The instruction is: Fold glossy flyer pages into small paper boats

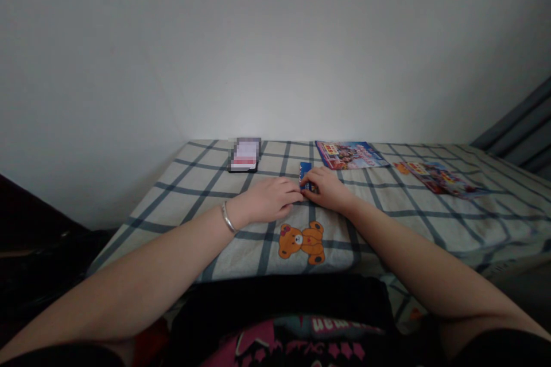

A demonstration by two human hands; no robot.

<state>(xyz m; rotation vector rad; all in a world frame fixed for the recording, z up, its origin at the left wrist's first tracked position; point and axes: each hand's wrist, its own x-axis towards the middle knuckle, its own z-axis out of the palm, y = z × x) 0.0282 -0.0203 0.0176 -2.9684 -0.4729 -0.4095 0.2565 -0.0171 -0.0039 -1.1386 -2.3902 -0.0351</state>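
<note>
A small flat blue piece [305, 169], like a card or packet with some yellow print, lies on the checked cloth between my hands. My right hand [330, 189] is closed over its right side, thumb and fingers bent around the lower part. From the left, my left hand [272, 199] reaches in with fingers bent together, the fingertips pinching at its lower left edge and meeting the right fingertips. A silver bangle [228, 218] circles my left wrist. The lower part of the blue piece is partly hidden by my fingers.
A phone [245, 156] with a blurred screen lies at the back left. Two colourful printed booklets or packs lie to the right, one near the wall [350, 155], one farther right [445, 179]. The checked cloth [198, 183] has a bear print [301, 242] near the front edge.
</note>
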